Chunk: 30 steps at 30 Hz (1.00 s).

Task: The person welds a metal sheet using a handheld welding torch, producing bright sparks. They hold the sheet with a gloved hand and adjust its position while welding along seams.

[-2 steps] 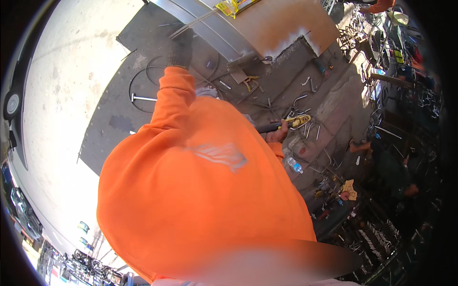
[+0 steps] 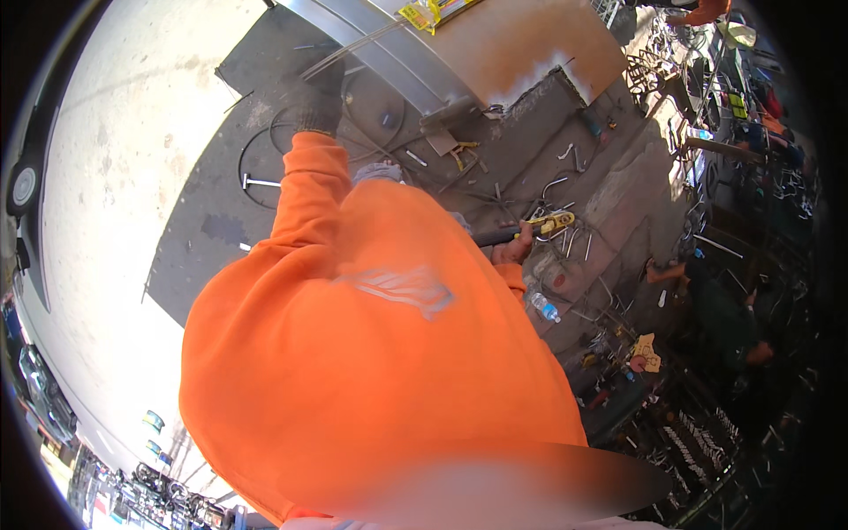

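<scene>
Head view: the brown sheet [image 2: 521, 44] spreads across the top, lower edge ragged, silver panel [image 2: 380, 64] alongside. Up left, the gloved left hand [image 2: 320, 97] meets thin rods [image 2: 353, 50]; shadow swallows its fingers, so their grip can't be told. Out right, over the littered floor [image 2: 609, 208], the bare right hand [image 2: 511, 250] wraps its fingers round the yellow-and-black tool [image 2: 555, 223]. Tool and rods are well apart; work looks under way, what's left unclear. Nothing reads on the yellow packet [image 2: 421, 15] or the bottle [image 2: 546, 307].
</scene>
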Available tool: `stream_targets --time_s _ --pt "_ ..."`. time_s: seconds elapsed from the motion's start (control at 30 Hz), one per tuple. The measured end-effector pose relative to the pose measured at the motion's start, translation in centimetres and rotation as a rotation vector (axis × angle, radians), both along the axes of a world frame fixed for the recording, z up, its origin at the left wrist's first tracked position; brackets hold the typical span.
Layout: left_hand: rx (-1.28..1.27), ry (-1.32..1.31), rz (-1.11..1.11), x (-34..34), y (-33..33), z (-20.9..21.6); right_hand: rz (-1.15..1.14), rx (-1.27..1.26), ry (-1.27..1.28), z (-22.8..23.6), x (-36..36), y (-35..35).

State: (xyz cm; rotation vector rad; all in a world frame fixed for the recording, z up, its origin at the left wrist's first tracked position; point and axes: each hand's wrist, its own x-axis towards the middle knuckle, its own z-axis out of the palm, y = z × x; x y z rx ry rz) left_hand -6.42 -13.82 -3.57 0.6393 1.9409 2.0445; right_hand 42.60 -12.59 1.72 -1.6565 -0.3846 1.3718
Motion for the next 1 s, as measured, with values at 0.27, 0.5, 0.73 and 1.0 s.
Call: stream_targets --time_s 0.27,0.5,0.73,1.0 --pt "0.149 -0.766 0.116 -3.6 -13.5 10.1 0.007 0.134 0.016 -1.2 -0.8 1.6" --pt "-0.524 -0.523 -0.219 5.8 -7.7 8.0 0.022 0.292 0.084 -3.3 -0.1 3.9" --pt "-0.362 -0.805 -0.416 18.2 -8.8 4.7 -0.165 0.251 0.397 -2.0 6.6 2.0" --pt "-0.274 -0.577 -0.438 23.1 -6.8 11.5 -0.130 0.387 0.994 6.3 13.8 -1.3"
